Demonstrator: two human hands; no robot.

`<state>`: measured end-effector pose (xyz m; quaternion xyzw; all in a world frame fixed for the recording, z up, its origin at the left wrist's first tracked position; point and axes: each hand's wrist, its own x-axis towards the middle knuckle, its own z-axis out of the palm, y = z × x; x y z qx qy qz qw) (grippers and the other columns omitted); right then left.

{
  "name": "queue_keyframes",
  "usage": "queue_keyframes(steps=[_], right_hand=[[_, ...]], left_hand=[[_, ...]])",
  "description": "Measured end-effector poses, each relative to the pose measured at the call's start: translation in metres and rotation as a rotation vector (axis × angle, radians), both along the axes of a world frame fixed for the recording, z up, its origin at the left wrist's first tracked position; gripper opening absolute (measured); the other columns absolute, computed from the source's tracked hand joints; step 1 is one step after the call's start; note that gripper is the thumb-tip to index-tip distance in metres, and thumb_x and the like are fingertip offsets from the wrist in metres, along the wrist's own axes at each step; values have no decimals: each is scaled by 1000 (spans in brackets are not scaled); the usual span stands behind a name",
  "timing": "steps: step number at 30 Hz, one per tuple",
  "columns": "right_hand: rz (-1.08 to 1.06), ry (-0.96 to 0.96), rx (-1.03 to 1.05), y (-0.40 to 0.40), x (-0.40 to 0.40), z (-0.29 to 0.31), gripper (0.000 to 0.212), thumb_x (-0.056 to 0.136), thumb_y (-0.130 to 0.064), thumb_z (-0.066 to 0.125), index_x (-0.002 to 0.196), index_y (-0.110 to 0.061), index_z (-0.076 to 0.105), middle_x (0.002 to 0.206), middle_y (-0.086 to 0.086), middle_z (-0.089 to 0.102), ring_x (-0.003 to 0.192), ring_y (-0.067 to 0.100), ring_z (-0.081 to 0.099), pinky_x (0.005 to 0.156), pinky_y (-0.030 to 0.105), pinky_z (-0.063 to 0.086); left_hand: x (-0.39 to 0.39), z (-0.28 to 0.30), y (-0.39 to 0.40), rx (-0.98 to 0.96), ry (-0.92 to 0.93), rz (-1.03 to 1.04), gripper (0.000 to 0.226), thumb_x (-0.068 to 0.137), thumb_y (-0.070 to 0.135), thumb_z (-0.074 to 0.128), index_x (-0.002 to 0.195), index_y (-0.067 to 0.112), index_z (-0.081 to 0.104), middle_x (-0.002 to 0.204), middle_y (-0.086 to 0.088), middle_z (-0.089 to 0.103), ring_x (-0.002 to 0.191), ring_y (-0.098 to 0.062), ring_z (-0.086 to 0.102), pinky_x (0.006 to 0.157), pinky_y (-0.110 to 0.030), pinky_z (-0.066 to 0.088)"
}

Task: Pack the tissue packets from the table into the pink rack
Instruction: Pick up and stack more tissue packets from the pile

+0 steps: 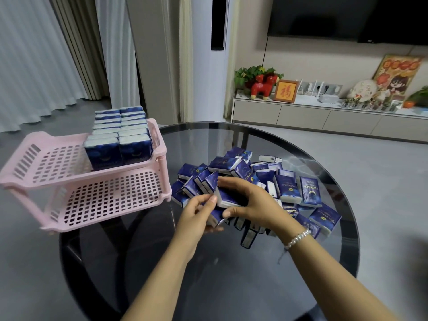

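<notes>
My left hand (199,212) and right hand (250,205) grip tissue packets (228,198) from the counter (231,274) pile. The pink rack (97,195) holds two upper rows; the lower tier awaits filling.

rack (148,200) left on table (231,286) | loose packets (287,188) right | stacked packets (120,135) in upper tier

Lower shelf (111,195): open at front, bare.
Upper shelf (53,161): right half blocked by standing packets (118,137); left half free.
</notes>
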<state>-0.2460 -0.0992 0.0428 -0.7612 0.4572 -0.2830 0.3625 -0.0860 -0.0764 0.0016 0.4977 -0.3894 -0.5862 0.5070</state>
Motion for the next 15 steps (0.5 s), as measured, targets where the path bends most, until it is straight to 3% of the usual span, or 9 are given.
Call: queue_keyframes(steps=[3,7,10,12,14,15], right_hand=[[39,2,39,2,0,0,89,67,-17,82,136,-42,31,128,-22,52,123,-11,43,106,17,35],[104,-30,105,4,-1,0,98,68,-6,80,140,-38,23,140,-15,42,125,-7,44,104,18,39],[16,33,-39,7,1,3,91,68,-18,82,138,-39,28,136,-22,39,125,-9,39,102,9,32],[-91,95,-181,7,0,3,82,67,-31,81,137,-35,38,138,-20,38,128,-1,33,105,14,28],[-156,54,-160,7,-1,1,75,69,-35,78,136,-30,45,139,-12,44,128,4,37,107,22,32],[-163,-5,-112,7,-2,0,71,71,-34,76,135,-30,46,137,-11,48,125,3,43,104,19,36]], left_hand=[[0,-1,1,39,20,-33,37,77,47,66,103,20,64,98,-10,60,84,-20,63,67,-35,56],[3,-4,-1,65,19,-57,31,79,33,72,105,20,62,108,-10,67,92,-20,63,79,-36,48],[5,-6,-3,46,10,-23,23,83,25,66,105,20,62,110,-13,66,91,-22,63,78,-38,47],[8,-4,-4,14,56,-16,19,90,14,57,108,18,62,109,-13,66,87,-20,62,73,-35,47],[11,-2,-4,-27,67,-24,24,91,12,54,113,18,62,110,-11,67,90,-18,62,72,-31,47],[11,-3,-4,-48,64,-30,27,91,10,54,115,19,61,112,-11,67,91,-18,62,72,-30,47]])
